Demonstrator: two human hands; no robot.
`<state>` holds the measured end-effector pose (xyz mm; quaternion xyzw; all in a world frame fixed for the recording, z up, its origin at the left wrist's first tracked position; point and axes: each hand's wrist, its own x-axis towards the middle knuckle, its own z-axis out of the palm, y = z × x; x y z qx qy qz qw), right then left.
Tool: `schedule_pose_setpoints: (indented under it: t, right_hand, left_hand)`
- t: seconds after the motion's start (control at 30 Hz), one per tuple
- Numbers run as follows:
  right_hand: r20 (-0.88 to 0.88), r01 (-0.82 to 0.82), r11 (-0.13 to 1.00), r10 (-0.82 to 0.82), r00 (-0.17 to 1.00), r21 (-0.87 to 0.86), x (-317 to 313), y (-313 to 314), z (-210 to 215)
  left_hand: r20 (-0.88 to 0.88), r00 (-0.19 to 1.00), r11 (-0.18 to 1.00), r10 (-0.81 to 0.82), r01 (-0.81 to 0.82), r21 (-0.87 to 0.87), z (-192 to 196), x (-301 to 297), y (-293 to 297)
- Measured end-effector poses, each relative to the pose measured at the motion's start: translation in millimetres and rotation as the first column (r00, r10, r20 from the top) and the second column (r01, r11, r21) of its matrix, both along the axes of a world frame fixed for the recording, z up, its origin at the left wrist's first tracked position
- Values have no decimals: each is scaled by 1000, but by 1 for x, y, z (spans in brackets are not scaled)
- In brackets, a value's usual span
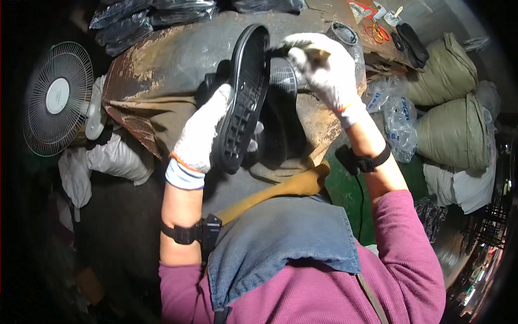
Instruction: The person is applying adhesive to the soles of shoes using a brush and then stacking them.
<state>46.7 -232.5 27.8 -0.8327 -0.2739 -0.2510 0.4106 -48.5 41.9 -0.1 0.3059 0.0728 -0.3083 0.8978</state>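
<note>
My left hand (205,129), in a white glove, grips a black shoe sole (248,97) by its left edge. The sole is tilted upright, its ribbed, hollowed inner face showing with wet-looking shiny patches. My right hand (326,67), also gloved, is closed around a thin tool, apparently a brush (279,51) with a dark tip. That tip is beside the sole's upper right edge; whether they touch I cannot tell. Behind and below the sole is a dark shoe-like piece (286,127), partly hidden. A round can (343,33) stands just beyond my right hand.
The worn bench (178,59) carries black plastic-wrapped bundles (183,12) at its far edge. Orange scissors (376,32) and dark soles (413,43) lie at far right. A fan (58,97) stands left; stuffed sacks (452,132) and clear plastic bags (400,124) are on the right.
</note>
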Motion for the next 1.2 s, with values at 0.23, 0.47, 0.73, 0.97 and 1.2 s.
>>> schedule_pose_setpoints:
  t: [0.23,0.47,0.73,0.97,1.2]
  right_hand:
    - [254,16,969,48,966,-245,37,21,26]
    - [408,-158,963,238,881,-220,39,51,35]
    - [-319,-19,877,195,927,480,14,47,-19]
    - [-98,-335,912,365,926,238,-22,56,-6]
    - [-395,-295,829,501,770,475,-6,64,-9]
  left_hand:
    - [-137,988,953,-75,31,-302,-1,-17,-5]
    - [-73,995,896,-61,22,-443,5,-10,-9]
    - [-60,997,855,-47,9,-519,-2,-18,-5]
    - [45,999,885,19,5,-465,-19,-22,9]
    - [-19,1000,823,-1,-9,-568,-21,-22,-1]
